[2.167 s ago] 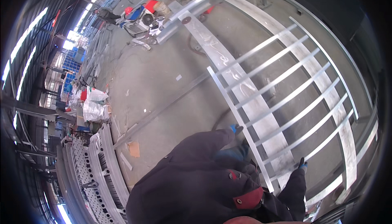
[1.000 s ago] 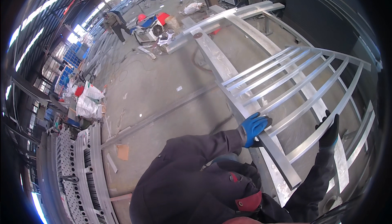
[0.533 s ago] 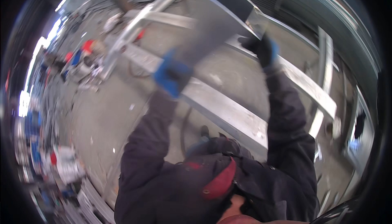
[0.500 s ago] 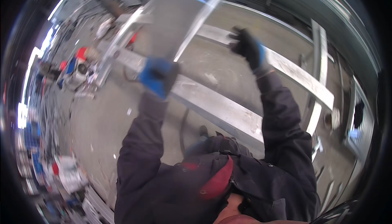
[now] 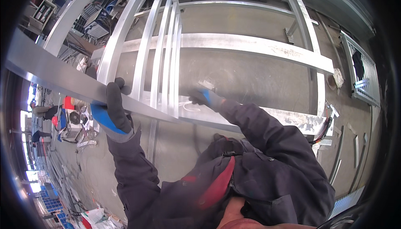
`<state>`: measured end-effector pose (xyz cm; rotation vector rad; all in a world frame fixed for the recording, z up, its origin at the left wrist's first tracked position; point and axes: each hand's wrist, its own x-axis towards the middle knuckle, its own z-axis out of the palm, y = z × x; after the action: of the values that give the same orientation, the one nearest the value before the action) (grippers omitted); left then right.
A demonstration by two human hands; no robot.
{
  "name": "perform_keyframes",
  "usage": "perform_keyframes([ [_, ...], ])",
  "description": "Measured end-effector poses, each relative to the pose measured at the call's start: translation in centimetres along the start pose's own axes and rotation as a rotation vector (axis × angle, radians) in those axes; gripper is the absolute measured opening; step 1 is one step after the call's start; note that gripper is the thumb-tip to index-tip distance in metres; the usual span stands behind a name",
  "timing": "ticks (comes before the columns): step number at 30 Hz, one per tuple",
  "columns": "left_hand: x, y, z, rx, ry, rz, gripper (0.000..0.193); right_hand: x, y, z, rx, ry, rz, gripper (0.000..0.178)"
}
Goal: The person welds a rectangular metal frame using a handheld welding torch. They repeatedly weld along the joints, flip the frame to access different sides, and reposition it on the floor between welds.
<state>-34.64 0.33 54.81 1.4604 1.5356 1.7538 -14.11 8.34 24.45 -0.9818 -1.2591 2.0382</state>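
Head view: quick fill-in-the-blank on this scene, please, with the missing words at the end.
The hand gripping the barred metal frame is the person's ____ one.
Its glove is grey and ____.
The strip down the front of the dark jacket is ____.
The smaller slatted frame shows near the picture's ____ edge.

Missing words: left; blue; red; right.

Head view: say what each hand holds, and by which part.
The left hand grips the slatted metal frame by its near side rail; the right hand appears empty.
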Motion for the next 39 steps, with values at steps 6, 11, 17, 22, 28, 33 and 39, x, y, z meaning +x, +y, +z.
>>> perform_keyframes([
  [6,0.5,-1.5,-1.0,0.036,0.063,-0.085,0.057,11.2,-4.7,5.0,0.087,0.108,-0.075,0.079],
  [11,0.2,-3.1,-2.9,-0.027,-0.023,0.103,0.047,12.4,-8.6,10.8,0.557,-0.037,-0.006,0.058],
  [17,1.8,-3.1,-6.5,-0.374,0.153,0.259,0.027,5.8,-12.6,13.6,0.208,0.176,-0.042,0.041],
  [22,2.1,-6.2,-7.2,-0.51,0.256,-0.078,0.034,0.5,-12.9,10.5,0.17,0.439,-0.105,0.037],
  [28,-4.8,-17.3,-1.3,-0.731,0.429,-0.453,0.033,-4.1,-6.0,2.1,-0.023,0.662,-0.025,0.036],
  [33,-9.6,-22.1,2.3,-0.751,0.223,-0.555,0.041,-7.6,-1.6,-1.5,-0.151,0.709,0.104,0.039],
  [39,-15.1,-26.9,1.9,-0.883,0.138,-0.785,0.049,-8.7,1.6,-3.7,-0.052,0.704,0.164,0.037],
])
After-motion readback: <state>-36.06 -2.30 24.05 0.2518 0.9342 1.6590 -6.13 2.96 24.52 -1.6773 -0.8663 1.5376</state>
